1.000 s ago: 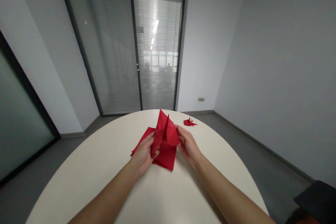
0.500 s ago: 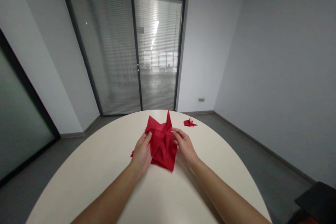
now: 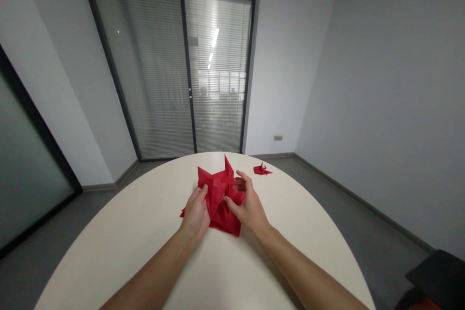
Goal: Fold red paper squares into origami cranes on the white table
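A large sheet of red paper (image 3: 221, 193), partly folded with two points sticking up, lies on the white oval table (image 3: 145, 232) in front of me. My left hand (image 3: 196, 213) grips its left side, thumb on top of a raised flap. My right hand (image 3: 245, 203) rests on the right side of the paper, thumb pressed toward the middle fold and fingers curled over the edge.
A small folded red paper figure (image 3: 262, 170) sits near the table's far right edge. Behind the table are a glass door with blinds (image 3: 189, 72) and grey walls. A dark object (image 3: 436, 273) shows at the lower right corner.
The raised paper has been pressed lower and spread wider. My right hand moved from the paper's right edge onto its top, toward the middle. My left hand stayed at the left side.
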Demonstrator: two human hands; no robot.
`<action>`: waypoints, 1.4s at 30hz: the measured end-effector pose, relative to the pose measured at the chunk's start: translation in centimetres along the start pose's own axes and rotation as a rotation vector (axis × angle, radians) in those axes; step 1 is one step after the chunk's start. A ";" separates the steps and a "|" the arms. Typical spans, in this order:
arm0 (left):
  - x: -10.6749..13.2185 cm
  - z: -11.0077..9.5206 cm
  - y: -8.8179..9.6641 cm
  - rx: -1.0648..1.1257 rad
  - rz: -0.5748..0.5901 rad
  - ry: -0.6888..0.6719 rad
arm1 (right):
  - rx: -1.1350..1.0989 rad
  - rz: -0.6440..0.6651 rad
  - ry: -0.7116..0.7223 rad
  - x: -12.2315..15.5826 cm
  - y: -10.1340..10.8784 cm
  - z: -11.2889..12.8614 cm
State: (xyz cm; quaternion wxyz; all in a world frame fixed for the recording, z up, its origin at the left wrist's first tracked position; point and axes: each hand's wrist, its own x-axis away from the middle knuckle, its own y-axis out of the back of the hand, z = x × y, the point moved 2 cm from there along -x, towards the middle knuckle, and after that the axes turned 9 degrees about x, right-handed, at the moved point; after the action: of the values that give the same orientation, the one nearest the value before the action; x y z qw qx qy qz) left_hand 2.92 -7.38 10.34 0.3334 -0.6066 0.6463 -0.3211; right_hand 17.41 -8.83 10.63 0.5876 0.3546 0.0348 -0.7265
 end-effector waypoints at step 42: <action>0.2 0.4 0.1 -0.126 0.022 -0.167 | -0.001 -0.173 -0.051 -0.6 1.3 0.0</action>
State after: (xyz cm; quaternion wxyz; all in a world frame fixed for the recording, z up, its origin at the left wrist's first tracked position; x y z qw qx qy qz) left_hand 3.19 -7.61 9.99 0.3509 -0.6441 0.6417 -0.2242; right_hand 18.56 -8.70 11.39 0.5235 0.3315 0.0508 -0.7832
